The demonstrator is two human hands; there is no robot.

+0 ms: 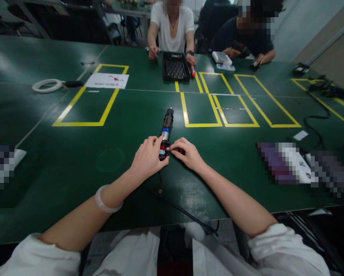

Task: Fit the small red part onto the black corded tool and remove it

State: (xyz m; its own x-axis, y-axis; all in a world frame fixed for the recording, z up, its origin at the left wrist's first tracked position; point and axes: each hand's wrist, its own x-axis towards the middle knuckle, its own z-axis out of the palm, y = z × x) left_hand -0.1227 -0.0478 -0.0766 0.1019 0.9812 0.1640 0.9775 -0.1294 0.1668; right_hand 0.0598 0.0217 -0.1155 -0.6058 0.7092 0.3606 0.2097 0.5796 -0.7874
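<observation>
An electric screwdriver (166, 124) with its inside bare lies on the green table, its thin bit pointing away from me. A silver motor section, a blue band and red and black parts show along it. My left hand (147, 157) is closed around its near end, thumb and fingers on either side. From the right, my right hand (187, 153) reaches to the same end, its fingertips pinched at a small red and white part (167, 148). What those fingertips hold is too small to tell. A black cord (186, 212) runs below the hands over the table edge.
Yellow tape rectangles (202, 125) mark the table (126, 214). A black tray (176, 78) stands before a person in white; another person sits at right. A paper sheet (107, 81) and coiled white cable (47, 85) lie left. Purple and white packets (278, 163) lie right.
</observation>
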